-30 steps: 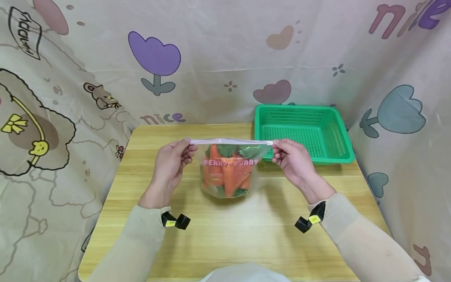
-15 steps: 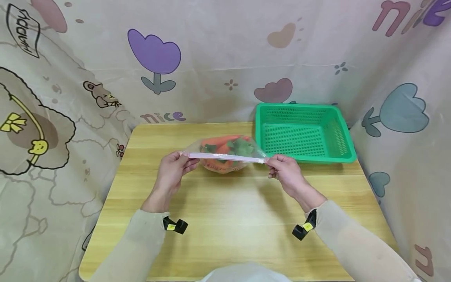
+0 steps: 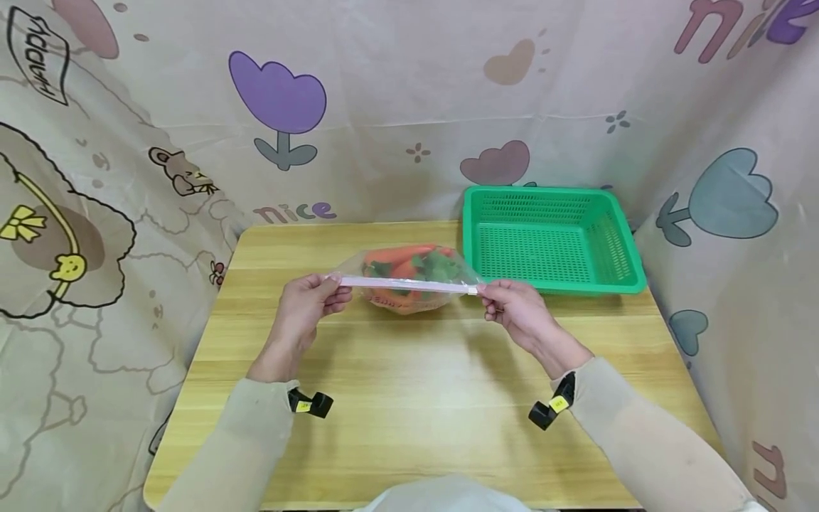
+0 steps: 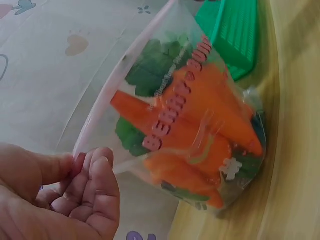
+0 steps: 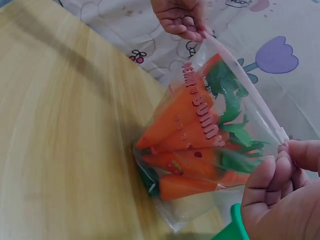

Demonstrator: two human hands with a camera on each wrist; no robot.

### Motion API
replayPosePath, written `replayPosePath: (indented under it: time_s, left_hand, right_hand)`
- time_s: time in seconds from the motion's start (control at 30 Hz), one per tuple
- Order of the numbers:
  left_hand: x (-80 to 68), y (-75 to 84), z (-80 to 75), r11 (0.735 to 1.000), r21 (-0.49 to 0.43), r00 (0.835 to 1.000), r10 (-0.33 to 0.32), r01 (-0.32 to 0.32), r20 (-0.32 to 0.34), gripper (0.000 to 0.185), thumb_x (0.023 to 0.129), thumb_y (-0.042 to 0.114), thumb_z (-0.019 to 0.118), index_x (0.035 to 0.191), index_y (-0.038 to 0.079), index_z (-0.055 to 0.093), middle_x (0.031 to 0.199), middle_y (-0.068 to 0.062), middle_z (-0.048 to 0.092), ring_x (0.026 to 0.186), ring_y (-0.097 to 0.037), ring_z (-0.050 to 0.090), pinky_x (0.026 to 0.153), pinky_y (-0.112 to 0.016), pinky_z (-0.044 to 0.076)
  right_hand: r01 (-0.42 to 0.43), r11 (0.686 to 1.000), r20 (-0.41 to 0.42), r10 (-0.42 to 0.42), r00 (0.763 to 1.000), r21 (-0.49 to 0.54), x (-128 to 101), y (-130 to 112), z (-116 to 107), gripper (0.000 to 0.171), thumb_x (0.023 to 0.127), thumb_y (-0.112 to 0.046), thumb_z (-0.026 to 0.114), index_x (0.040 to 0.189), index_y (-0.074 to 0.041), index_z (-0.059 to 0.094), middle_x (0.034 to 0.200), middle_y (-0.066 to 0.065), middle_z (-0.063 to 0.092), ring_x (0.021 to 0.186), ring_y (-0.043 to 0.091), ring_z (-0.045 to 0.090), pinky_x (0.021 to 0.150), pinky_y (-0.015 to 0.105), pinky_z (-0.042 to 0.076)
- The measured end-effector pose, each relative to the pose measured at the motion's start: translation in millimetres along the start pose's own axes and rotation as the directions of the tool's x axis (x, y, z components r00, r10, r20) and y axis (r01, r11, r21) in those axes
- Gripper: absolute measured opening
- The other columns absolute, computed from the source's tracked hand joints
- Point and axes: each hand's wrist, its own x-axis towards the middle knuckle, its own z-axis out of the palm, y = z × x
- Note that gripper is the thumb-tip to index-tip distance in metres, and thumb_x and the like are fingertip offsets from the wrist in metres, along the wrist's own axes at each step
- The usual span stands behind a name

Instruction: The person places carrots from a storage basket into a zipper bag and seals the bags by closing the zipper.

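A clear plastic zip bag [image 3: 409, 284] filled with orange carrots [image 4: 200, 125] and green leaves, printed with pink lettering, is stretched between both hands above the pale wooden tabletop [image 3: 409, 398]. The left hand [image 3: 306, 307] pinches the left end of the bag's pink zip strip [image 3: 409, 284] between thumb and curled fingers [image 4: 95, 175]. The right hand [image 3: 517, 310] pinches the right end of the strip in the same way. The bag's bottom touches the tabletop near the middle, tilted away from the person. A green perforated plastic basket [image 3: 614, 249] sits just right of the bag, at the tabletop's far right corner. Cartoon-printed fabric [image 3: 160, 128] hangs around the tabletop.
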Motion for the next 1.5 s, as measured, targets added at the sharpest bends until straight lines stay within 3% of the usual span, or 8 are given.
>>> replayPosePath:
  time_s: [0.1, 0.3, 0.47, 0.67, 0.83, 0.93, 1.1, 1.5]
  left_hand:
    - [1.4, -2.6, 1.9, 1.000, -0.021, 1.000, -0.002, 0.002, 0.005, 0.024, 0.111, 0.017, 0.053, 0.114, -0.006, 0.062, 0.087, 0.003, 0.075, 0.078, -0.007, 0.073, 0.076, -0.021, 0.061]
    - [1.2, -14.8, 13.5, 0.986, -0.165, 1.000, 0.009, -0.005, 0.029, 0.030, 0.113, 0.024, 0.047, 0.119, -0.003, 0.060, 0.095, -0.002, 0.073, 0.082, -0.011, 0.069, 0.081, -0.023, 0.060]
    - [-12.6, -26.3, 32.0, 0.957, -0.286, 0.991, -0.005, 0.044, 0.137, 0.040, 0.113, 0.034, 0.043, 0.115, -0.002, 0.060, 0.103, -0.009, 0.071, 0.089, -0.018, 0.070, 0.084, -0.028, 0.061]
    - [-28.9, -35.7, 87.5, 0.948, -0.288, 0.941, -0.035, 0.139, 0.337, 0.029, 0.109, 0.022, 0.047, 0.104, 0.001, 0.066, 0.097, -0.009, 0.074, 0.087, -0.020, 0.072, 0.079, -0.030, 0.061]
    - [-26.8, -36.3, 141.2, 0.960, -0.210, 0.898, -0.081, 0.187, 0.432, 0.029, 0.107, 0.021, 0.051, 0.113, -0.002, 0.068, 0.098, -0.006, 0.071, 0.088, -0.017, 0.068, 0.080, -0.028, 0.059]
    - [-21.8, -34.1, 160.9, 0.949, -0.230, 0.894, -0.099, 0.217, 0.436, 0.032, 0.106, 0.024, 0.053, 0.118, -0.002, 0.067, 0.101, -0.006, 0.069, 0.088, -0.017, 0.066, 0.081, -0.028, 0.057]
    - [-13.6, -27.6, 176.2, 0.917, -0.298, 0.897, -0.120, 0.264, 0.426, 0.034, 0.105, 0.033, 0.055, 0.110, 0.001, 0.065, 0.098, -0.006, 0.067, 0.085, -0.016, 0.063, 0.077, -0.028, 0.056]
    - [-2.9, -23.0, 184.3, 0.917, -0.282, 0.905, -0.155, 0.281, 0.396, 0.020, 0.104, 0.022, 0.065, 0.095, 0.005, 0.070, 0.083, -0.005, 0.069, 0.067, -0.012, 0.065, 0.064, -0.023, 0.058]
  right_hand:
    - [0.025, 0.999, 0.002, -0.025, 1.000, -0.029, 2, -2, -2, 0.010, 0.103, -0.008, 0.061, 0.094, -0.008, 0.063, 0.084, -0.001, 0.059, 0.073, 0.010, 0.053, 0.071, 0.024, 0.053]
    - [0.044, 0.997, 0.026, -0.042, 0.999, -0.057, 4, -2, -4, 0.010, 0.106, -0.010, 0.055, 0.097, -0.007, 0.060, 0.088, 0.000, 0.058, 0.080, 0.012, 0.054, 0.077, 0.027, 0.054]
    - [0.044, 0.997, 0.028, -0.042, 0.999, -0.061, 4, -3, -2, 0.010, 0.106, -0.010, 0.055, 0.098, -0.006, 0.059, 0.088, 0.001, 0.057, 0.079, 0.013, 0.053, 0.078, 0.028, 0.054]
    - [0.045, 0.996, 0.011, -0.044, 0.999, -0.083, 3, -6, 1, 0.009, 0.104, -0.010, 0.057, 0.095, -0.006, 0.059, 0.087, 0.001, 0.057, 0.077, 0.013, 0.053, 0.073, 0.026, 0.052]
    - [0.052, 0.994, 0.001, -0.052, 0.999, -0.094, 3, -7, 1, 0.010, 0.103, -0.009, 0.058, 0.095, -0.005, 0.061, 0.085, 0.001, 0.058, 0.074, 0.011, 0.053, 0.069, 0.024, 0.050]
    - [0.060, 0.992, 0.001, -0.060, 0.998, -0.107, 4, -6, 2, 0.010, 0.102, -0.009, 0.059, 0.094, -0.004, 0.062, 0.083, 0.000, 0.058, 0.073, 0.011, 0.053, 0.068, 0.024, 0.049]
    - [0.076, 0.986, -0.003, -0.077, 0.997, -0.147, 5, -5, 4, 0.011, 0.102, -0.010, 0.059, 0.094, -0.005, 0.064, 0.080, -0.001, 0.060, 0.074, 0.011, 0.054, 0.067, 0.023, 0.049]
    - [0.076, 0.982, -0.024, -0.082, 0.996, -0.175, 2, -11, 4, 0.013, 0.102, -0.010, 0.058, 0.092, -0.005, 0.065, 0.079, -0.002, 0.060, 0.072, 0.012, 0.054, 0.065, 0.023, 0.048]
